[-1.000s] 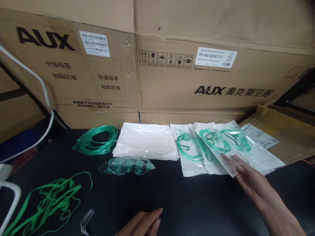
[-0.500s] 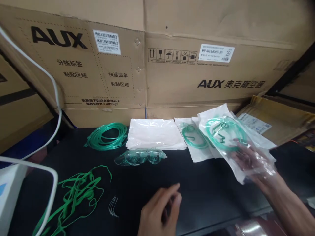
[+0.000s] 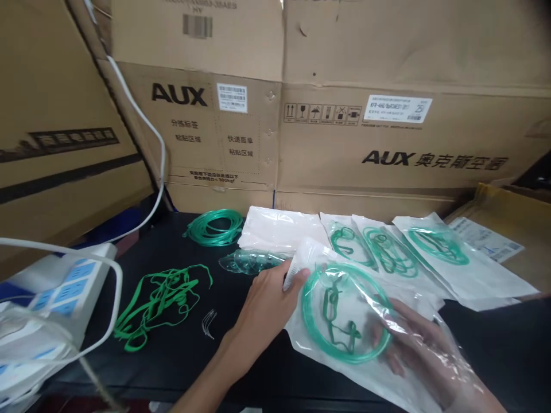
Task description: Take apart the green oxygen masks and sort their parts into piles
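A clear-fronted white pouch (image 3: 318,344) with coiled green tubing (image 3: 307,310) and a green strap inside is held over the black table. My left hand (image 3: 271,298) pinches its upper left corner between thumb and fingers. My right hand (image 3: 408,332) shows through the clear film on the right, inside the pouch beside the coil, its fingers spread apart. Several similar pouches (image 3: 434,246) with green tubing lie behind. A stack of white pouches (image 3: 279,226), clear masks (image 3: 245,262) and a loose green tubing coil (image 3: 215,228) sit at the back.
Tangled green straps (image 3: 159,304) and thin metal strips (image 3: 209,324) lie on the black table (image 3: 181,367) at left. A white power strip (image 3: 77,298) with cables stands at the far left. Large cardboard boxes (image 3: 387,63) rise behind; a yellowish package (image 3: 508,218) is at right.
The pouch around my right hand has come left and nearer, and my left hand has risen and taken hold of its corner. The view has shifted left.
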`<action>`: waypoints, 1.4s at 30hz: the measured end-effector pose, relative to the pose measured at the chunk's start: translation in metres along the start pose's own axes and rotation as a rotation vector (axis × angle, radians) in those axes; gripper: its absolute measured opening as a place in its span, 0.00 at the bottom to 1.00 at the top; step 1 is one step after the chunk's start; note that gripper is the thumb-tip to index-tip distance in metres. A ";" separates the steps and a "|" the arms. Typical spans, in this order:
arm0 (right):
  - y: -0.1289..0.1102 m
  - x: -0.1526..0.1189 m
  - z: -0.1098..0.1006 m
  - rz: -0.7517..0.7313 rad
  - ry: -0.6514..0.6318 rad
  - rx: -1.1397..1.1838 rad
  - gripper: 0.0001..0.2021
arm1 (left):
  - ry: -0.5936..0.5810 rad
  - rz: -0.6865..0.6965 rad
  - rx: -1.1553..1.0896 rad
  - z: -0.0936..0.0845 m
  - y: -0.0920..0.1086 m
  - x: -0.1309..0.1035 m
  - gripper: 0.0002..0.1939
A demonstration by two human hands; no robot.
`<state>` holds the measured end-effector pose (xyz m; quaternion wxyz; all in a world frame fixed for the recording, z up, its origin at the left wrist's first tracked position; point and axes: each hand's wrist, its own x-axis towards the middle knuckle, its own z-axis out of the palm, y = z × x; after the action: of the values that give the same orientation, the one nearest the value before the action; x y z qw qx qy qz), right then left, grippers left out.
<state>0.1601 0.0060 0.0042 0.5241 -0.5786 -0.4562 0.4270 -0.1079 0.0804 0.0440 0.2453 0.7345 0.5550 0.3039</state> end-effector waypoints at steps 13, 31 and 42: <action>0.023 0.000 -0.044 0.091 0.307 0.479 0.25 | 0.187 -0.200 0.303 -0.106 -0.049 0.109 0.19; 0.024 -0.004 -0.046 0.162 0.136 0.464 0.29 | -0.441 0.075 0.551 -0.033 -0.038 0.150 0.29; -0.019 -0.003 0.005 0.214 -0.451 0.120 0.23 | -0.412 -0.036 0.584 -0.036 -0.015 0.161 0.26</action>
<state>0.1530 0.0047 0.0225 0.3943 -0.4818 -0.4714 0.6247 -0.1115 0.2401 0.0864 0.1370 0.8096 0.5701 -0.0264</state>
